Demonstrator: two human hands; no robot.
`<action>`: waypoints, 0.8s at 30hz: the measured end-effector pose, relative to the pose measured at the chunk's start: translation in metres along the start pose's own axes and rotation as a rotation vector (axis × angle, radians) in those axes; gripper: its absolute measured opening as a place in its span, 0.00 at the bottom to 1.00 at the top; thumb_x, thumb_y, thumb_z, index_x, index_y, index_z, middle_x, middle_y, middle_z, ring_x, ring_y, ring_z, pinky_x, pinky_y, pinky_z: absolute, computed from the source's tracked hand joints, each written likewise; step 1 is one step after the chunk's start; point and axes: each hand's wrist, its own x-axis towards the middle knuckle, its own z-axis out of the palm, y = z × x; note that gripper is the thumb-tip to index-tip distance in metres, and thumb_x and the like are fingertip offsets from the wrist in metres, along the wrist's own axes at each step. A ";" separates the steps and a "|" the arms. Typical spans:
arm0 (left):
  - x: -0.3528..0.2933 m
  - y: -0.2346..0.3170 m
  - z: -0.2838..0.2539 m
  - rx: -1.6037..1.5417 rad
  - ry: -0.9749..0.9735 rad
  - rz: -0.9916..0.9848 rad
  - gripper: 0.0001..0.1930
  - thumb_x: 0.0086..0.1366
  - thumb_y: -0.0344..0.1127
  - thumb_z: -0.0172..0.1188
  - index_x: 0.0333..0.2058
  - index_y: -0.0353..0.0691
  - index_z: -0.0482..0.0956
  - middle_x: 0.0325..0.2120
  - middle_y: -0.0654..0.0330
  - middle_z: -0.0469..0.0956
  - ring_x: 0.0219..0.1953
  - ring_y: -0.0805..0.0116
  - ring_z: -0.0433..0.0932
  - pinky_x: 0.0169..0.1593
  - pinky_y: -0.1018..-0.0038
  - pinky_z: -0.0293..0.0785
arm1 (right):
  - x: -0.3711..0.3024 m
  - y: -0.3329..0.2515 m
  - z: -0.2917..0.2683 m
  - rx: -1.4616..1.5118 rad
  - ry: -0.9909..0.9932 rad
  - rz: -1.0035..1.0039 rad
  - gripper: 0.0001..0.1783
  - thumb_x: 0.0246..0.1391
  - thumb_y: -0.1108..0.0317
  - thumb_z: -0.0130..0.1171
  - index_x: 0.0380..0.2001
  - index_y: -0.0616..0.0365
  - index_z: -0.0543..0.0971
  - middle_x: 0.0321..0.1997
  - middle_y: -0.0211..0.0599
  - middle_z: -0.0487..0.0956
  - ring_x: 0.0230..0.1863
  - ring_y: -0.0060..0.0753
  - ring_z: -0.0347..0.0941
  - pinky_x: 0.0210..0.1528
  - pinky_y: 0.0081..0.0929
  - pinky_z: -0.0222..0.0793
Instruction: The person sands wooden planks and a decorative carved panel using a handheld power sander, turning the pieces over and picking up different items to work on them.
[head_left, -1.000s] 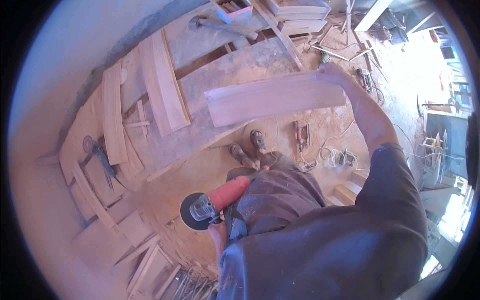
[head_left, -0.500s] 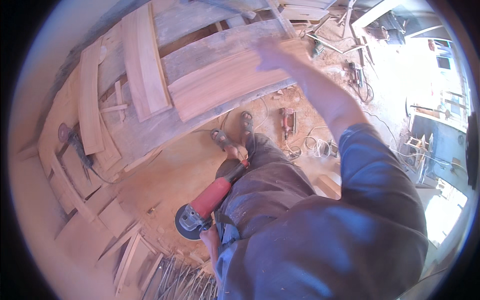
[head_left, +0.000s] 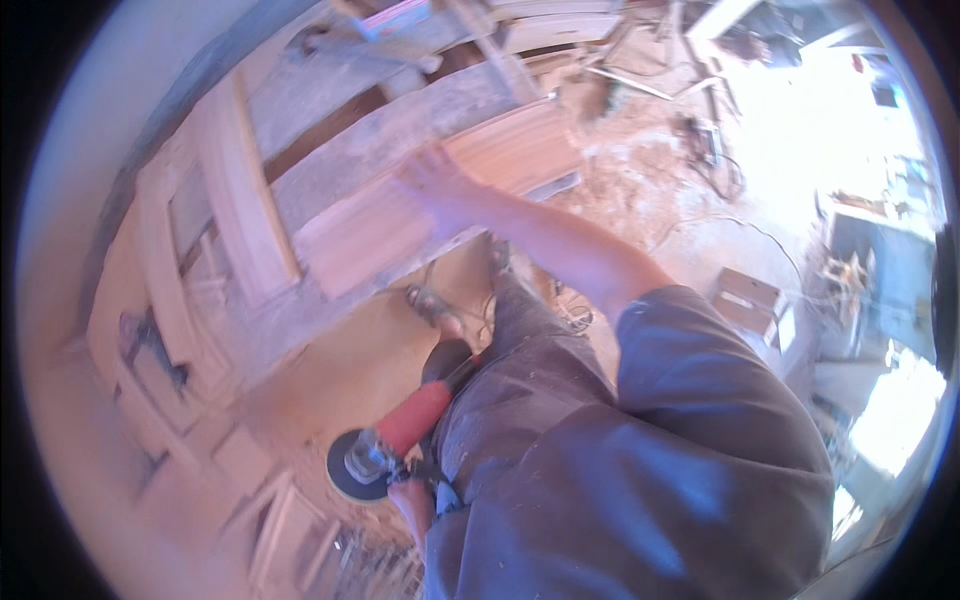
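Low by my left hip, my left hand (head_left: 408, 500) grips the side handle of a red angle grinder (head_left: 414, 415). The grinder hangs aslant, its round dark disc (head_left: 345, 480) toward the lower left and its rear end against my leg. My right arm reaches across to a wide reddish-brown wooden board (head_left: 350, 240) lying on the grey workbench (head_left: 395, 130). Over the middle of the board is my right hand (head_left: 438, 185), palm down with fingers stretched out and slightly blurred. It seems to touch the surface. Nothing shows in that hand.
Long planks (head_left: 240, 190) lie across the bench at left. Beyond them rests another corded power tool (head_left: 150, 345). Wood offcuts (head_left: 280, 530) lie at lower left. On the dusty floor at right are a corded tool (head_left: 708, 145), a cable and a brown box (head_left: 748, 300).
My right hand has moved left along the board, from its right end to its middle. The view has shifted; the grinder stays in my left hand. My right forearm now covers floor items.
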 end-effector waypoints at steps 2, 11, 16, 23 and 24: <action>-0.015 0.043 0.010 -0.001 0.004 -0.155 0.13 0.58 0.37 0.67 0.21 0.33 0.79 0.16 0.61 0.75 0.18 0.73 0.70 0.22 0.68 0.64 | -0.006 0.008 0.023 0.095 0.235 -0.020 0.58 0.37 0.47 0.73 0.70 0.60 0.62 0.68 0.61 0.62 0.70 0.67 0.54 0.73 0.67 0.42; -0.041 0.128 0.005 -0.201 -0.295 -0.204 0.07 0.52 0.28 0.68 0.26 0.36 0.77 0.15 0.64 0.73 0.15 0.75 0.72 0.22 0.73 0.67 | -0.136 -0.134 0.037 1.107 -0.767 -0.218 0.44 0.39 0.74 0.61 0.66 0.58 0.67 0.63 0.54 0.75 0.63 0.51 0.73 0.64 0.38 0.69; -0.036 0.222 -0.028 0.026 -0.462 -0.087 0.10 0.49 0.27 0.68 0.30 0.36 0.78 0.20 0.60 0.77 0.20 0.72 0.76 0.23 0.72 0.70 | -0.141 -0.130 0.067 1.403 -0.540 -0.148 0.38 0.36 0.69 0.71 0.57 0.59 0.76 0.50 0.47 0.83 0.56 0.48 0.78 0.60 0.39 0.71; 0.088 0.270 -0.004 0.770 -0.141 0.527 0.14 0.57 0.39 0.63 0.37 0.34 0.82 0.31 0.39 0.83 0.40 0.39 0.83 0.42 0.51 0.78 | -0.162 -0.109 0.013 1.232 -0.210 0.322 0.29 0.41 0.61 0.71 0.48 0.61 0.80 0.43 0.50 0.85 0.48 0.50 0.82 0.51 0.38 0.76; 0.105 0.276 0.009 0.799 -0.154 0.547 0.14 0.58 0.40 0.61 0.36 0.35 0.82 0.33 0.41 0.83 0.40 0.40 0.83 0.43 0.50 0.78 | -0.164 -0.107 0.001 1.201 -0.226 0.442 0.27 0.42 0.61 0.70 0.47 0.62 0.81 0.42 0.51 0.85 0.47 0.50 0.82 0.50 0.39 0.77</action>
